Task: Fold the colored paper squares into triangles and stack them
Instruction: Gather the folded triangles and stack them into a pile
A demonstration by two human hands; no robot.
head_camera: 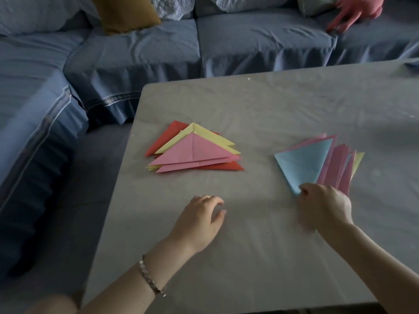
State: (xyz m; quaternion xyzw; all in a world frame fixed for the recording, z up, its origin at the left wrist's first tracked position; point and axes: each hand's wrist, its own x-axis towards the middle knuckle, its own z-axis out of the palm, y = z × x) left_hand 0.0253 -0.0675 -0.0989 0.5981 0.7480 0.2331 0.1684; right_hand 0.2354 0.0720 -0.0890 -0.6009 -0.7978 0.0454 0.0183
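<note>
Head view: I look down on a gray tabletop (272, 105) with both of my hands over it.
Left hand: my left hand (199, 219) is near the front middle of the tabletop, palm down. Its fingers are loosely bent and it holds nothing. I cannot tell if the fingertips touch the top.
Left arm: it comes in from the bottom left, and a silver bracelet (150, 278) sits on the wrist.
Right hand: my right hand (322, 208) is on the right side, with the back of the hand facing up. Its fingers are curled in and pinch the near tip of the blue paper (303, 162).
Right arm: it comes in from the bottom right corner and slants up to the left.
Blue paper: it looks like a triangle with its point at my right hand. It lies on top of a fan of pink and yellow papers (340, 164).
Folded pile: a stack of triangles (192, 150) sits on the left part of the tabletop, well apart from the fan. Pink is on top, then yellow, and red is at the bottom.
Behind: a blue sofa (136, 55) wraps around the far and left sides, with a brown-yellow cushion (124, 12) on it.
Far corner: another person's hand (356, 12) rests on the sofa at the top right.
</note>
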